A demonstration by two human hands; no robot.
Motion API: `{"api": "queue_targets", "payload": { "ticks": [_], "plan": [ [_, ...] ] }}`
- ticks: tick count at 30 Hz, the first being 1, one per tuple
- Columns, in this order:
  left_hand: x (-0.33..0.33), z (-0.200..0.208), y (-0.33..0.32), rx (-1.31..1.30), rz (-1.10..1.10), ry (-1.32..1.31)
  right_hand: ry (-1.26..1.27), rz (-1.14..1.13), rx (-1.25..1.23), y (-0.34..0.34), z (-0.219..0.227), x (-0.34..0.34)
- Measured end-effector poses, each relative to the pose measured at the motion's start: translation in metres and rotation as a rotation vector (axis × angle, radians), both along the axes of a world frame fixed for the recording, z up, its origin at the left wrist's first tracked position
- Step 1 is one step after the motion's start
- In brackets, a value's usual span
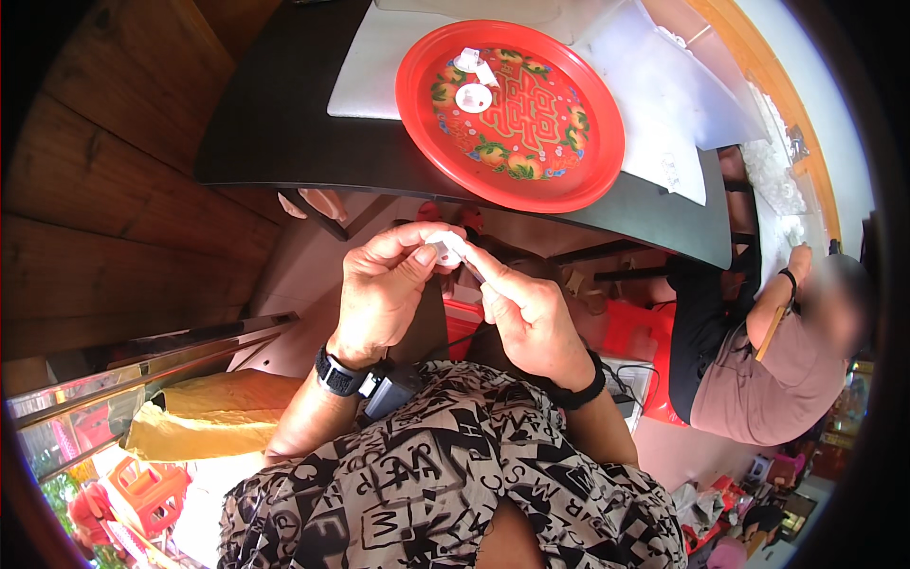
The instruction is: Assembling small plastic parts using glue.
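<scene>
In front of my body, my left hand (pixel 381 289) pinches a small white round plastic-looking piece (pixel 445 248) between thumb and fingertips. My right hand (pixel 534 321) meets it from the other side, its index fingertip against the piece's edge and its fingers curled. Whether something thin is also tucked in the right fingers, I cannot tell. Beyond my hands, a round red tray (pixel 417 128) with a fruit pattern rests on the dark table (pixel 284 142). Toward the tray's far left lie a similar white disc (pixel 474 98) and two small white pieces (pixel 467 60).
White sheets (pixel 365 76) and a clear plastic bin (pixel 673 76) are on the table around the tray. To the right, a co-worker (pixel 768 379) sits reaching toward white parts (pixel 773 156). A yellow sack (pixel 213 412) and red stool (pixel 147 493) stand at left.
</scene>
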State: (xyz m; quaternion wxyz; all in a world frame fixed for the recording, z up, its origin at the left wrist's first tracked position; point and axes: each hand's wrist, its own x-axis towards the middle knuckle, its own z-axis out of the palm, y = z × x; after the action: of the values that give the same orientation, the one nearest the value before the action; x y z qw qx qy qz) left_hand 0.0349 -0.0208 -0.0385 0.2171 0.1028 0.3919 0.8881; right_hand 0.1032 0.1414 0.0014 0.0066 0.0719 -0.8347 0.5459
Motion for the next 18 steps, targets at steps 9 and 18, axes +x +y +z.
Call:
{"api": "queue_targets", "payload": {
  "ticks": [9,18],
  "plan": [
    [0.000,-0.006,0.002,-0.062,0.031,-0.023,-0.018,-0.034,-0.024,0.000,-0.005,0.000],
    [0.002,-0.004,0.003,-0.126,0.071,0.002,0.030,-0.137,0.406,-0.006,0.004,0.007]
  ]
}}
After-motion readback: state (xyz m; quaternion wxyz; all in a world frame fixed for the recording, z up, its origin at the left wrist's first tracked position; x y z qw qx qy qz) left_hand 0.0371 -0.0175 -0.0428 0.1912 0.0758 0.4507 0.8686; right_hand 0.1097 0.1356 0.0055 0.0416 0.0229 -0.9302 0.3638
